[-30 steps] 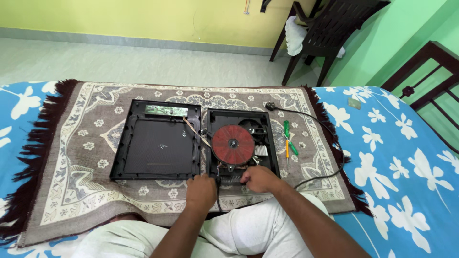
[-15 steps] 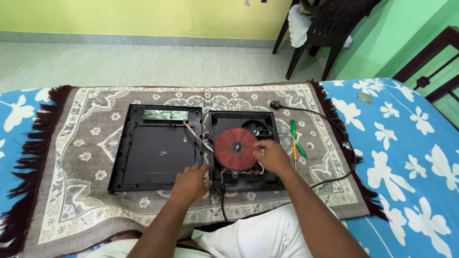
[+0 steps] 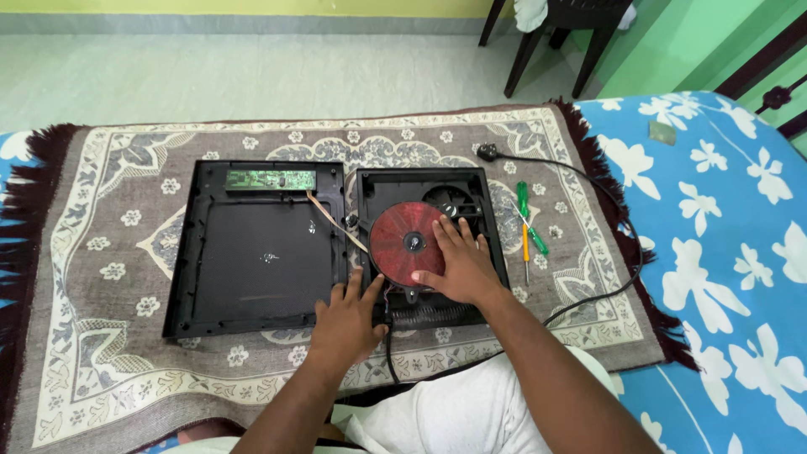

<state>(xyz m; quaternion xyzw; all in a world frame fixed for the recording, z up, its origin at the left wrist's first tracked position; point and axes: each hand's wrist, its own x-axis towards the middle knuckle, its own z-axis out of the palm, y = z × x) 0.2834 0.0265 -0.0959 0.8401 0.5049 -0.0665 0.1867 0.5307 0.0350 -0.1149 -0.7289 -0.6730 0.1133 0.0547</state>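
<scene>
- A black top cover (image 3: 252, 252) with a green circuit board (image 3: 270, 179) lay left of centre on a patterned rug (image 3: 101, 252).
- The left hand (image 3: 349, 319), fingers loosely spread and holding nothing, rested at the near edge of the open cooker base (image 3: 483, 210).
- The right hand (image 3: 458, 265) lay flat, fingers spread, on the red coil disc (image 3: 399, 244) at centre.
- Screwdrivers (image 3: 528, 227) lay just right.

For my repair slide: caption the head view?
Right hand rests on an opened induction cooker's red coil; left hand at its base.
</scene>
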